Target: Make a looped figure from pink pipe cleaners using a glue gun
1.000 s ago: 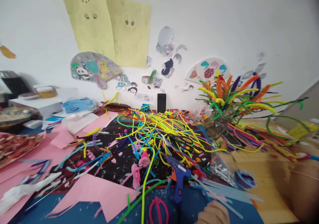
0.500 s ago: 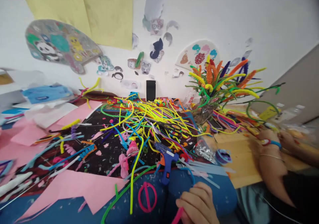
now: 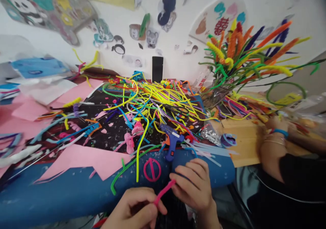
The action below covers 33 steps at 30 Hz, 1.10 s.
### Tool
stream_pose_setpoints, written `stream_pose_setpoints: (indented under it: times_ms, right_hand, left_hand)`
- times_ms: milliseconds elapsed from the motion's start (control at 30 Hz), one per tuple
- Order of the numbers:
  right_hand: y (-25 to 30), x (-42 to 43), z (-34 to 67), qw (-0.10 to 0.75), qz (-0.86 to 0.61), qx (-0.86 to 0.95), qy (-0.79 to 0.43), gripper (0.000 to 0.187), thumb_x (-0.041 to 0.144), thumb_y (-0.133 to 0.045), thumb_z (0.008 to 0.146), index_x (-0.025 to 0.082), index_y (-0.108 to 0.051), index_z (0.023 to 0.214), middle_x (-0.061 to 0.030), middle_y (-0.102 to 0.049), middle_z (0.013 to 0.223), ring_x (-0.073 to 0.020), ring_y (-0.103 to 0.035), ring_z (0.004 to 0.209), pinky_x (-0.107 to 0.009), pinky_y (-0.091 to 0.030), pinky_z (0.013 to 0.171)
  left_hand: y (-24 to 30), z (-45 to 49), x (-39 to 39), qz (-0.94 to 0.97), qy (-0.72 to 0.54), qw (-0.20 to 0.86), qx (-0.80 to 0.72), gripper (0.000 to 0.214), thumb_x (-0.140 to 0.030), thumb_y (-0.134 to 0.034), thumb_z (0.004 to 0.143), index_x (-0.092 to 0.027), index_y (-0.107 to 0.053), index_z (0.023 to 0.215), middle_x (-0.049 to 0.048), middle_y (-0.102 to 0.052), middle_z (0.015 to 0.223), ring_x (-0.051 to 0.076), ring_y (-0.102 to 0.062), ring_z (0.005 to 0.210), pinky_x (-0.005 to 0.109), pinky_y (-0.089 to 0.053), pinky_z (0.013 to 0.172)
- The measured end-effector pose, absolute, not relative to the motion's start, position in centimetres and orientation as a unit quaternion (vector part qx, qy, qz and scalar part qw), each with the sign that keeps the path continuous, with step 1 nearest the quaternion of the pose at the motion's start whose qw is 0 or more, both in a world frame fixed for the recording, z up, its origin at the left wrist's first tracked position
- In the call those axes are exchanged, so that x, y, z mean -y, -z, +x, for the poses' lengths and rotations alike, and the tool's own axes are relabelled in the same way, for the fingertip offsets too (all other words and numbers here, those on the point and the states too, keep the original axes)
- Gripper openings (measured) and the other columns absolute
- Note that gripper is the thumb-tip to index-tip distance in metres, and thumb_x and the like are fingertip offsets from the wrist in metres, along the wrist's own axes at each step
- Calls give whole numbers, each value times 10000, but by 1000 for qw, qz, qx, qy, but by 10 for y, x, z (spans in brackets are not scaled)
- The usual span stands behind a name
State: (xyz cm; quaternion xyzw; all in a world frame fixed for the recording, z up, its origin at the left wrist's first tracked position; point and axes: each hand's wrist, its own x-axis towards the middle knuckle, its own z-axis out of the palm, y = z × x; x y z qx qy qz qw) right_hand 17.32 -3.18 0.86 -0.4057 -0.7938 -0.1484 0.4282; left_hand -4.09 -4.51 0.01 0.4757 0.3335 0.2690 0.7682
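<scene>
Between my two hands runs a short pink pipe cleaner (image 3: 164, 191), below the table's front edge. My left hand (image 3: 137, 207) pinches its lower end between thumb and finger. At the upper end, the fingers of my right hand (image 3: 193, 183) are closed around it. Just beyond, a pink pipe-cleaner ring with a bar across it (image 3: 152, 170) lies on the blue table edge. A blue glue gun (image 3: 172, 142) rests behind my right hand. To the left of the ring are a yellow pipe cleaner (image 3: 140, 147) and a bent green one (image 3: 124, 168).
A heap of mostly yellow pipe cleaners (image 3: 163, 100) covers the table's middle. Pink paper (image 3: 84, 159) lies left. A phone (image 3: 157, 69) leans on the wall. Pipe-cleaner flowers (image 3: 244, 52) stand at the right, near another person's arm (image 3: 273, 151) and a purple tape roll (image 3: 228, 139).
The view has tilted down. My left hand has come into view, holding the pink pipe cleaner's lower end. My right hand now shows more fully, higher in the picture.
</scene>
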Motion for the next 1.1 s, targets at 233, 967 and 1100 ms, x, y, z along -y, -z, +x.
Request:
stream_pose_setpoints:
  times_ms: [233,967,1100]
  right_hand:
    - [-10,40,174,395,-359,840,94,209,249,-562,968,228,-640,1161,-41,-762,1046,-201,-618,1032,-393,-495,953]
    - [-3,38,144,458,-405,791,35,114,206,-591,960,169,-642,866,18,-691,683,-128,-503,596,-307,-414,641]
    - [-3,36,147,439,-397,806,3,115,173,-548,972,160,-648,916,-21,-694,745,-161,-548,695,-297,-447,635]
  left_hand:
    - [10,-21,50,314,-232,883,-259,477,-594,-661,817,-118,-696,816,-21,-562,447,42,-377,292,146,-290,325]
    - [-13,-56,35,763,-352,352,-413,166,-180,-614,910,-206,-772,866,23,-698,828,130,-656,752,181,-501,679]
    - [-13,-60,31,757,-367,358,-405,177,-160,-618,901,-217,-786,893,19,-729,805,127,-674,721,169,-505,650]
